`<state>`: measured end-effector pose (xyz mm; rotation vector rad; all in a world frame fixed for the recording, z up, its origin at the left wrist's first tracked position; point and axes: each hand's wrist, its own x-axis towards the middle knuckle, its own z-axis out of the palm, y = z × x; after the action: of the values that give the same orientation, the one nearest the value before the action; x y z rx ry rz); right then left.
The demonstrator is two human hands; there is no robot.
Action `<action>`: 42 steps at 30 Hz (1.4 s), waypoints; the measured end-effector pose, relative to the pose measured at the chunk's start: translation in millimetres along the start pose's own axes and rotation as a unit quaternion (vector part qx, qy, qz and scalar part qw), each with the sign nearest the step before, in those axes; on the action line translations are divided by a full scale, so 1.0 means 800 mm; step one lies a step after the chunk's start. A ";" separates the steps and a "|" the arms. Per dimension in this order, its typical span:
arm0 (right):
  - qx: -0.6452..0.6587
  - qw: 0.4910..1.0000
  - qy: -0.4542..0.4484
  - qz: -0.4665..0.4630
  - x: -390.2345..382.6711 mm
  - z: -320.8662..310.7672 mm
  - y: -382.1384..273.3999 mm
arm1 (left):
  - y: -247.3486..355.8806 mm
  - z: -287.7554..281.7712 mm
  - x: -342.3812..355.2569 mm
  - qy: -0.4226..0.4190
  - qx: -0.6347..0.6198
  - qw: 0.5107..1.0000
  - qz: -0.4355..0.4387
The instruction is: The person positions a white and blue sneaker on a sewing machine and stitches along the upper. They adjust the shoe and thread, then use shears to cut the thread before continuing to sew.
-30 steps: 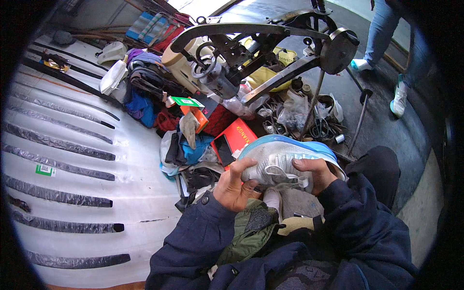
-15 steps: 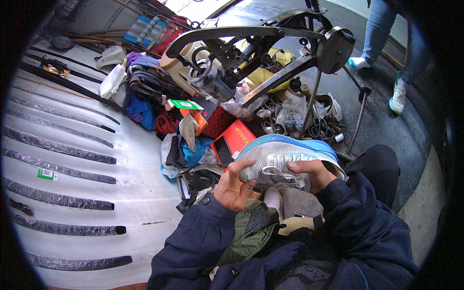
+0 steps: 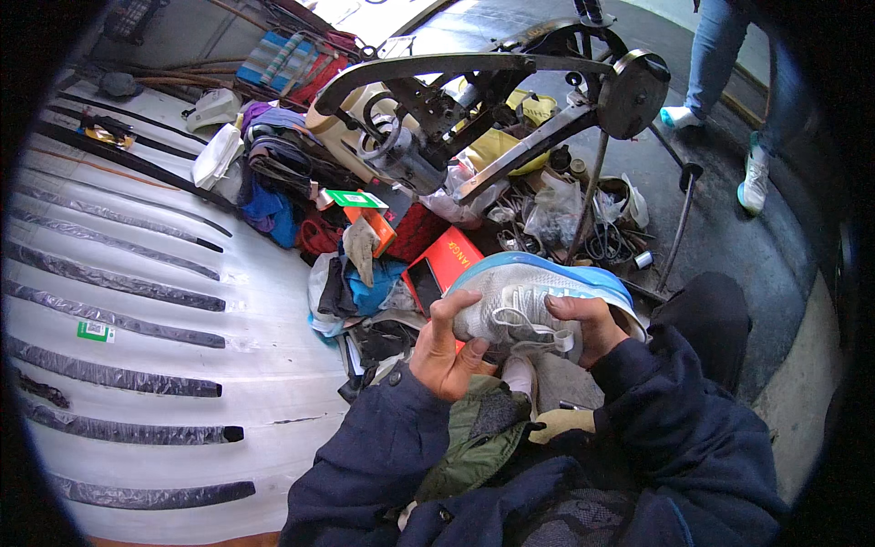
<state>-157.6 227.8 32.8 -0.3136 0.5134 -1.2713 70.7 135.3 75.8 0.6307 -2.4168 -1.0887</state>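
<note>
Shoe [image 3: 524,301], white mesh with blue sole, sat clamped in both grips: bare left hand [image 3: 445,351] at toe, bare right hand [image 3: 597,330] toward heel; even pressure seemed wisest.

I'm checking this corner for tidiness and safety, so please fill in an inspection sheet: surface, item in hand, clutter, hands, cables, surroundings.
Surface: white sheet at left, bearing dark strips in rows; thin dark mark on it.
Item in hand: pale shoe, blue sole, white laces.
Clutter: red box, yellow bag and clear plastic bags, crowded among other items.
Hands: left hand grips the toe end; right hand grips toward the heel, thumb near the laces.
Cables: dark looped cord among the clutter; whether electrical, cannot tell.
Surroundings: metal machine ahead; another person's legs at upper right.
</note>
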 end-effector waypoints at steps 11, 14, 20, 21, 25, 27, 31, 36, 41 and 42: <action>-0.002 1.000 -0.016 -0.011 0.004 0.002 -0.004 | 0.008 0.000 0.005 0.008 0.014 1.000 -0.001; -0.006 1.000 -0.014 -0.013 0.003 0.001 -0.006 | 0.006 0.001 0.004 0.002 -0.005 1.000 -0.014; -0.008 1.000 0.005 -0.007 0.003 0.001 -0.008 | 0.001 0.001 0.002 -0.012 -0.036 0.999 -0.033; -0.009 1.000 0.004 -0.005 0.003 0.001 -0.008 | 0.001 0.001 0.003 -0.012 -0.030 0.999 -0.029; -0.013 1.000 -0.014 0.004 0.004 -0.003 -0.007 | 0.002 0.001 0.003 -0.008 -0.012 1.000 -0.014; -0.017 1.000 -0.024 0.011 0.005 -0.005 -0.007 | 0.003 0.001 0.002 -0.006 -0.006 1.000 -0.018; -0.022 0.999 -0.028 0.023 0.004 -0.009 -0.007 | 0.004 0.002 0.000 -0.002 0.000 1.000 -0.020; -0.021 0.999 -0.035 0.025 0.003 -0.008 -0.007 | 0.002 0.004 0.000 0.003 -0.013 1.000 -0.009; -0.028 0.999 -0.030 0.035 0.001 -0.008 -0.009 | 0.001 0.005 -0.001 0.002 -0.029 1.000 -0.008; -0.032 0.998 -0.026 0.038 0.001 -0.007 -0.009 | 0.001 0.005 -0.001 0.005 -0.019 1.000 -0.008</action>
<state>-166.5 225.8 31.2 -0.3763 0.5181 -1.1716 68.8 138.7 74.0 0.6420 -2.3817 -1.1323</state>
